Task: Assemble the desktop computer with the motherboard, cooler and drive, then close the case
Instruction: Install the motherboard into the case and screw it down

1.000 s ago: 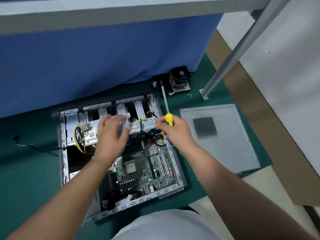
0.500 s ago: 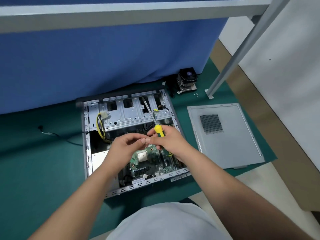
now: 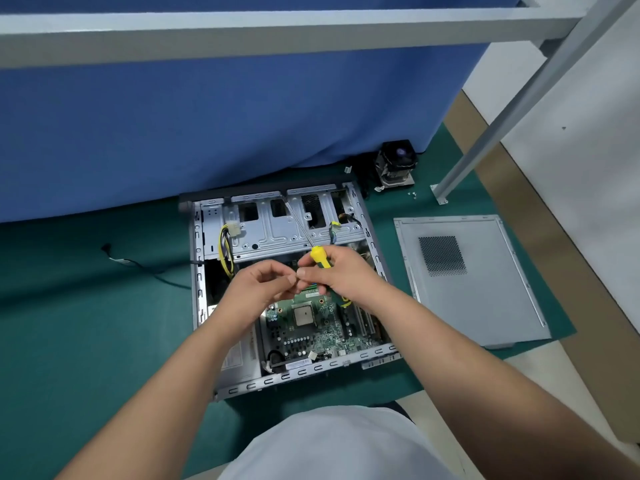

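An open grey computer case [image 3: 199,306] lies flat on the green mat, with the green motherboard [image 3: 322,327] inside it. My right hand [image 3: 343,275] grips a yellow-handled screwdriver [image 3: 318,254] whose shaft points up and to the left over the drive bay. My left hand [image 3: 256,289] hovers over the board with fingertips pinched together against the right hand's fingers; whatever they pinch is too small to see. The black cooler [image 3: 396,164] stands behind the case by the blue curtain. The grey side panel [image 3: 485,292] lies to the right of the case.
A blue curtain [image 3: 207,116] hangs close behind the case. A slanted metal frame leg [image 3: 485,133] lands on the mat at the back right, with small screws [image 3: 412,194] beside it. A black cable [image 3: 138,266] trails left of the case.
Both hands came together over the motherboard. The screwdriver swung from upright near the case's back right to leaning left. My left hand went from spread flat to pinched fingertips.
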Demonstrator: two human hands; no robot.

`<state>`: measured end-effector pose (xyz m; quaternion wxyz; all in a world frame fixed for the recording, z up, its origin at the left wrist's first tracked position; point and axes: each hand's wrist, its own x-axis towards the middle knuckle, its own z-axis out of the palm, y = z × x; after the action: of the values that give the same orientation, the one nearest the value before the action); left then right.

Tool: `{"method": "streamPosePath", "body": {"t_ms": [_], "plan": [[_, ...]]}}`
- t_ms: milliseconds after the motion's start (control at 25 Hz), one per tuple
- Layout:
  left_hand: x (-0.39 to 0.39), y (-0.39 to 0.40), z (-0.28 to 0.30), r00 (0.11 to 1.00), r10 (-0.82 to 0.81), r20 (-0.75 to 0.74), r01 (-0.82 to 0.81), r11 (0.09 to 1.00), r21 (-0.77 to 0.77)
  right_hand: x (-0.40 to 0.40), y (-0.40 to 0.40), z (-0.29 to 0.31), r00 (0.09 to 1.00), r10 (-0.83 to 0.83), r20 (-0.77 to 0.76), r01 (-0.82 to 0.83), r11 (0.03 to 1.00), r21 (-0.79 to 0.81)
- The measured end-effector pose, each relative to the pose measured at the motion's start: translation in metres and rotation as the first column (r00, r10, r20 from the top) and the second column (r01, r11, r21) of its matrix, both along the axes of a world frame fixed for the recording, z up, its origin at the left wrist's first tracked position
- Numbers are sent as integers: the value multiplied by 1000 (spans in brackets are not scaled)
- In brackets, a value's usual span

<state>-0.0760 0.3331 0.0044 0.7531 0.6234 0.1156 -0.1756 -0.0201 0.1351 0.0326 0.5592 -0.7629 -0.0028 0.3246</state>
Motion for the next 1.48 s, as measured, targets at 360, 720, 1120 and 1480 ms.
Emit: {"method": "streamPosePath", "body": {"t_ms": [360, 720, 1120, 1480], "plan": [[9, 4, -3, 937, 285, -200, -315, 939, -137, 102, 15, 3, 711, 597, 371, -75, 590, -804], [9, 0, 1, 896, 323, -306, -388, 903, -183, 116, 26, -21, 669, 607, 429, -73, 628, -775], [1, -8, 12, 852, 320, -415, -491, 763, -420, 5, 31, 3, 928, 27, 372, -40, 999, 28], [-19, -20, 11, 870, 292, -397, -453, 792, -409, -33, 27, -8, 918, -112, 381, 81, 992, 96]]}}
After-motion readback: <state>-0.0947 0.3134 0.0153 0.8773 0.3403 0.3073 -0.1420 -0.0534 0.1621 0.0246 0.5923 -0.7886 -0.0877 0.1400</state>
